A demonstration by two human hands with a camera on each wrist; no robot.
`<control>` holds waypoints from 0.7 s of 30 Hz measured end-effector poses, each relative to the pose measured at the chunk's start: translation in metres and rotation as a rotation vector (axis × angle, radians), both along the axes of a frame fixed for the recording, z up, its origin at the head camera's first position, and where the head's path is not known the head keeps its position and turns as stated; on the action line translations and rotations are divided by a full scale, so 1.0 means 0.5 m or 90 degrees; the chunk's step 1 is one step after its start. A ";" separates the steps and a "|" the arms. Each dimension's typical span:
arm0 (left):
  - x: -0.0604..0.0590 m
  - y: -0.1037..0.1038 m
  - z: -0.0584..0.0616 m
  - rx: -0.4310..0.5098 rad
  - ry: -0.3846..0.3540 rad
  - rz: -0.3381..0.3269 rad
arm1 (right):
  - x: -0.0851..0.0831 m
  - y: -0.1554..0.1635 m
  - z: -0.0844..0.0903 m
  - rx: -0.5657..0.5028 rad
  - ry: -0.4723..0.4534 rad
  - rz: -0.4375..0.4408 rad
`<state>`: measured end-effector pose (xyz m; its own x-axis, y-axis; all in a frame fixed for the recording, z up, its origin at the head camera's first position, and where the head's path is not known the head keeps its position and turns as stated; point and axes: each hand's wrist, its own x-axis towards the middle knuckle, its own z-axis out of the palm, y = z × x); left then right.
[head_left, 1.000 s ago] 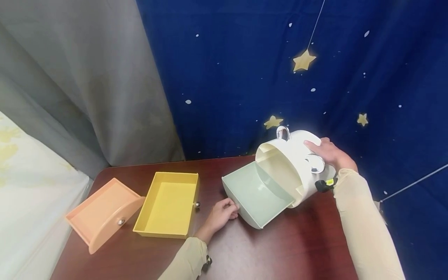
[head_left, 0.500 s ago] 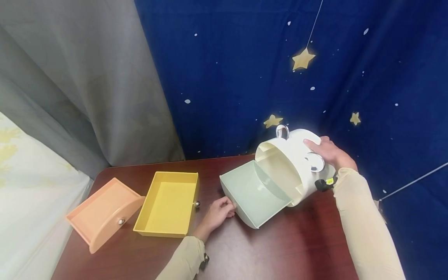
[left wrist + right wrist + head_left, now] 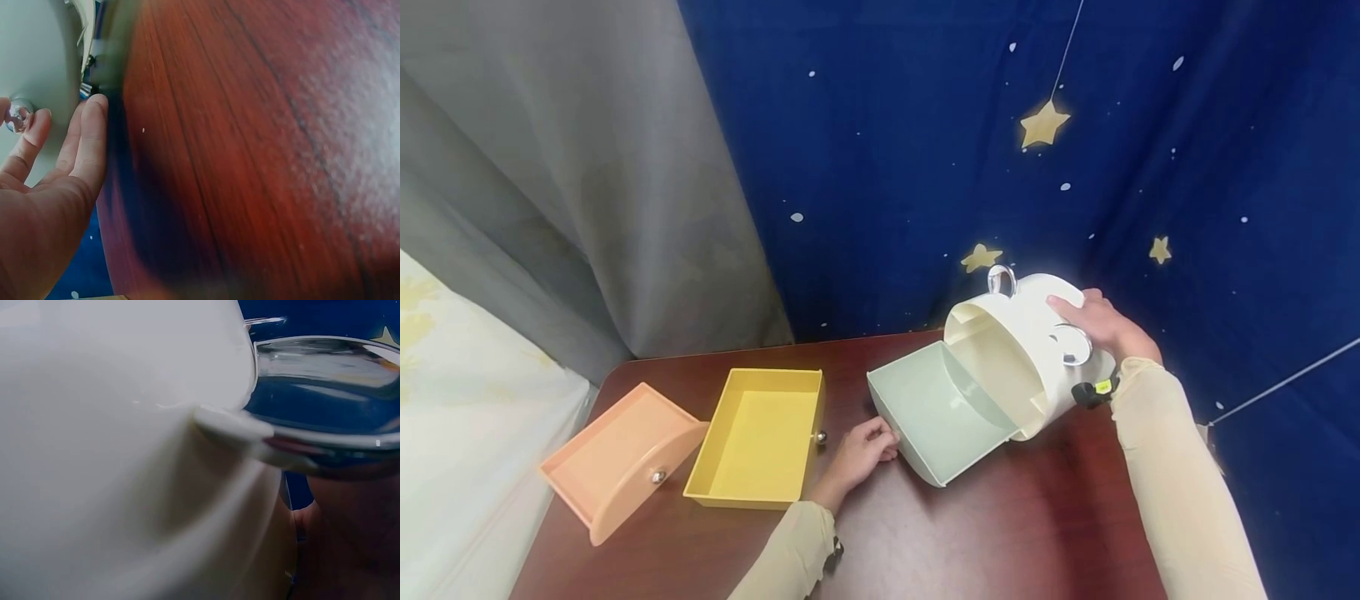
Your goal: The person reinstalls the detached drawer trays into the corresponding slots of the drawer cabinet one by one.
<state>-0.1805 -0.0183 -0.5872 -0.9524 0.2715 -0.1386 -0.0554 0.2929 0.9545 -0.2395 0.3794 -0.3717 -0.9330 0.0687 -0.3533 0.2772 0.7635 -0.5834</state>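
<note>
My left hand (image 3: 859, 457) pinches the silver knob (image 3: 20, 116) on the front of a pale green drawer (image 3: 942, 408). The drawer stands far out of a white rounded cabinet (image 3: 1037, 312), its back end still at the cabinet's mouth. Two shiny round pieces like frog eyes, a far one (image 3: 1001, 281) and a near one (image 3: 1072, 345), sit on top of the cabinet. From behind, my right hand (image 3: 1097, 323) grips the cabinet, thumb on its top; the other fingertips are hidden. In the right wrist view, white shell (image 3: 94, 456) fills most of the picture.
To the left on the dark red table (image 3: 917, 533) lie a yellow drawer (image 3: 767, 437) with a silver knob and an orange drawer (image 3: 617, 454), touching or nearly so. A grey curtain (image 3: 587, 167) and a blue starry curtain (image 3: 887, 167) hang behind the table.
The green drawer has slid a little further left, out of the cabinet, together with my left hand. My right hand keeps its hold on the cabinet.
</note>
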 end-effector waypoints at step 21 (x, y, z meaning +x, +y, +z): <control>-0.006 0.009 -0.009 -0.003 0.004 -0.008 | 0.000 0.002 -0.003 -0.003 -0.008 -0.009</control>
<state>-0.1837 -0.0140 -0.5916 -0.9497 0.2832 -0.1336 -0.0450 0.2988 0.9533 -0.2392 0.3801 -0.3734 -0.9274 0.0799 -0.3656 0.2952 0.7565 -0.5836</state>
